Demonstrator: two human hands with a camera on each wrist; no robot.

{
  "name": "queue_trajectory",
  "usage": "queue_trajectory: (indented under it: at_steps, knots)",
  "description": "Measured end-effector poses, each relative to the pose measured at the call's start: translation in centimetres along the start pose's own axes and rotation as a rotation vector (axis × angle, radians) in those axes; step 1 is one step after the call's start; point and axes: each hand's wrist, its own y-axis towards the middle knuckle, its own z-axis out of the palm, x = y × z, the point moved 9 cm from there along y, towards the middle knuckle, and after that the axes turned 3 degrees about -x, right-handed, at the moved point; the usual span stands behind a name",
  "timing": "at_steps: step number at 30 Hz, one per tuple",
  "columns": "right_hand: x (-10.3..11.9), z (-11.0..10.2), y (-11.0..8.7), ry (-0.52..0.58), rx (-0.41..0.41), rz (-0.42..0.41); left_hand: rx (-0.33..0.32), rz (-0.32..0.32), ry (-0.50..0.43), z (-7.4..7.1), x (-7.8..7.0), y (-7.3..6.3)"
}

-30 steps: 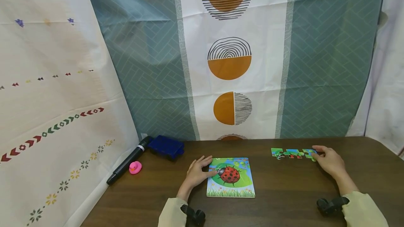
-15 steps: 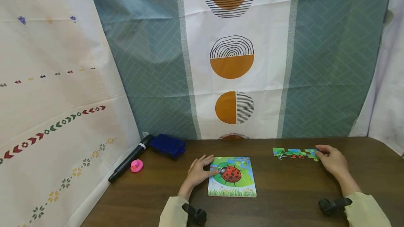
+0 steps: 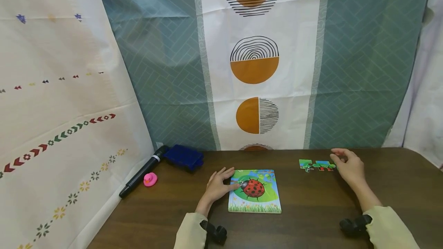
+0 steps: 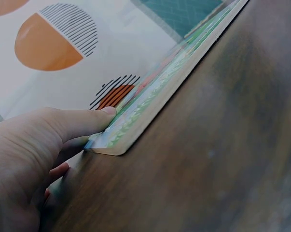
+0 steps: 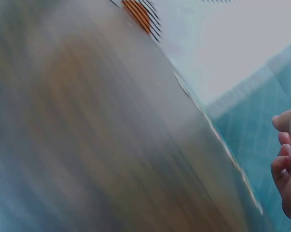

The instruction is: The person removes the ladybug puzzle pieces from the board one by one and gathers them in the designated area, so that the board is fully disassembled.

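A square ladybug puzzle board lies flat on the table in the head view. My left hand grips its left edge, the thumb on the picture; the left wrist view shows the thumb over the board's near corner. Two jigsaw pieces, one green and blue and one blue with red, lie side by side at the back right. Just right of them is my right hand, fingers curled in the right wrist view. The third jigsaw piece is out of sight, apparently within that hand.
On the left stand a pink rubber duck, a thick black marker and a dark blue box-like object. Patterned cloths hang behind the brown table and along its left side.
My right hand has moved left and slightly back. The rightmost jigsaw piece, visible earlier at its fingertips, has left its spot on the table. My left hand stays on the board.
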Motion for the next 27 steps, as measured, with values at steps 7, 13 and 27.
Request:
queue_trajectory:
  at_steps: [7,13,27]
  knots:
    - [4.3,3.8,-1.2,0.113,0.124,-0.032,-0.002,-0.020,0.005,-0.1,0.3,-0.2]
    - [8.4,8.2,-3.2,0.217,0.216,-0.030,-0.004,0.014,0.003,0.0,-0.2,-0.2]
    - [16.7,17.8,-9.8,0.341,0.541,-0.006,-0.008,-0.009,0.044,-0.1,-0.4,0.1]
